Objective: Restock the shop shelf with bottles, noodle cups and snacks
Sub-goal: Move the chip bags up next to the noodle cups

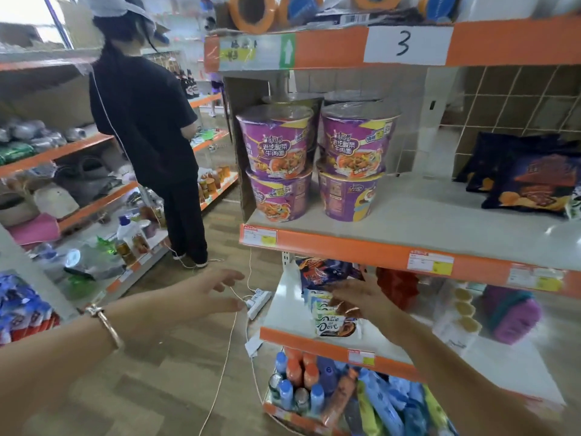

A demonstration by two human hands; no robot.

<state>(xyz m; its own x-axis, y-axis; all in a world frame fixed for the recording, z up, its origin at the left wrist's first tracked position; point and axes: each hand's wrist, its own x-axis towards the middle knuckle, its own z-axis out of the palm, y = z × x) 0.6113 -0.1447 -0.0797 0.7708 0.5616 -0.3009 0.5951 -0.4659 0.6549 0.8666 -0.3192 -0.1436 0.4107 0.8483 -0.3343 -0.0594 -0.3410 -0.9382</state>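
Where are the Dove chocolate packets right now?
Head view, lower centre: the Dove packets sit front left on the white shelf, one level below the purple noodle cups, close by the right hand, with a dark snack bag behind them.

A handwritten "3" on a white sign [408,45]; "Dove" on a chocolate packet [334,325].

head view faces shelf [408,212] closely.

noodle cups [278,143]: purple, stacked two high, left on middle shelf [440,215]
chip bags [531,187]: dark, lying, same shelf right
bottles [298,385]: upright, bottom shelf [298,420]
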